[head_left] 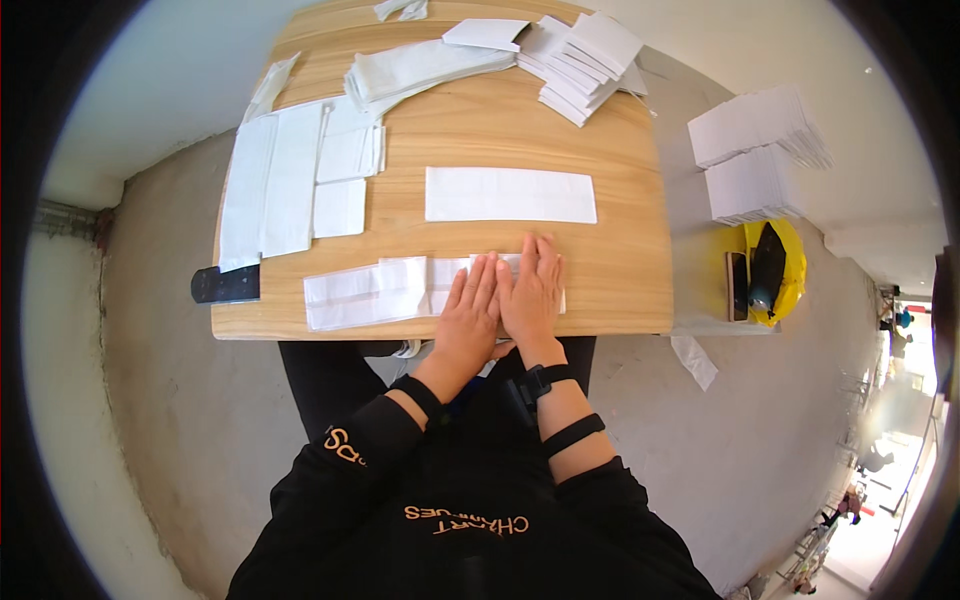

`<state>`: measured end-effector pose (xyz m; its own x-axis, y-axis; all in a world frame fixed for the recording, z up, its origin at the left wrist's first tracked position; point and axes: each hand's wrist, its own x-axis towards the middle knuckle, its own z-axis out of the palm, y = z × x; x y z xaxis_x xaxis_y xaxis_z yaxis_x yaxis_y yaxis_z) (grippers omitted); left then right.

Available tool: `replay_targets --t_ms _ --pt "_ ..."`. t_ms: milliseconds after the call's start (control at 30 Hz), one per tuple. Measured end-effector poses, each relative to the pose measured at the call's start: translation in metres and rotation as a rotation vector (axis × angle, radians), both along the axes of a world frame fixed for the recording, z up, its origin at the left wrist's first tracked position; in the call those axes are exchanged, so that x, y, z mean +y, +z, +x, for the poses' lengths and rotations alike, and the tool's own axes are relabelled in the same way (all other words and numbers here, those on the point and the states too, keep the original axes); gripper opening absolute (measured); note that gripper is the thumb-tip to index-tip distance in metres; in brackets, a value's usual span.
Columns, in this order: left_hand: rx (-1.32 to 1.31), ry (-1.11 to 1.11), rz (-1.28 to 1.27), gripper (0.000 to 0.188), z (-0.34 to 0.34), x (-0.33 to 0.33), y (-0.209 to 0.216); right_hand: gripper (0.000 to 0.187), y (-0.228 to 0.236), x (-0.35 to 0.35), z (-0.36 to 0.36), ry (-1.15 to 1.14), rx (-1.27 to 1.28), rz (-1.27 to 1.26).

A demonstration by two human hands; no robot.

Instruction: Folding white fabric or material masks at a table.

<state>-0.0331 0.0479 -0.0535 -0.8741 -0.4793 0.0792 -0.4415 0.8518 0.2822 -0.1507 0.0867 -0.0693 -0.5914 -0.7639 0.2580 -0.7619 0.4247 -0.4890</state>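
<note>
My left hand and my right hand lie side by side near the table's front edge. Their fingers are stretched out and press flat on a long white, thin paper-like strip. A folded white flap lies across that strip just left of my hands. Part of the strip's right end is hidden under them. Beyond my fingertips, a second flat white strip rests by itself on the wood.
Flat white sheets cover the wooden table's left side, above a black device. White strips and folded white pieces are piled at the back. On the right stand white stacks and a yellow bag.
</note>
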Motion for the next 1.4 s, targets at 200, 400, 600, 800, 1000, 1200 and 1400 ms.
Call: replay_targets --t_ms 200,400,600,800,1000,1200,1400 --pt "-0.044 0.022 -0.015 0.112 0.002 0.001 0.003 0.059 0.003 0.0 0.0 0.024 0.002 0.076" --pt "0.107 -0.073 0.149 0.083 0.02 -0.003 0.021 0.06 -0.001 0.002 0.001 0.017 0.017 0.104" --pt "0.346 0.443 0.153 0.035 0.107 -0.043 0.047 0.064 -0.004 0.004 -0.005 0.023 0.073 0.078" --pt "-0.049 0.929 -0.128 0.031 0.173 -0.076 0.021 0.062 0.0 0.003 -0.006 0.05 0.0 0.035" --pt "0.257 0.773 0.046 0.019 0.177 -0.089 0.004 0.055 0.028 0.011 0.003 0.033 -0.14 -0.258" --pt "0.684 0.811 0.407 0.02 0.127 -0.066 0.057 0.066 0.073 0.01 0.06 0.322 -0.35 -0.31" --pt "0.745 0.407 0.566 0.06 0.057 -0.019 0.116 0.059 0.085 -0.006 0.087 0.175 -0.591 -0.463"
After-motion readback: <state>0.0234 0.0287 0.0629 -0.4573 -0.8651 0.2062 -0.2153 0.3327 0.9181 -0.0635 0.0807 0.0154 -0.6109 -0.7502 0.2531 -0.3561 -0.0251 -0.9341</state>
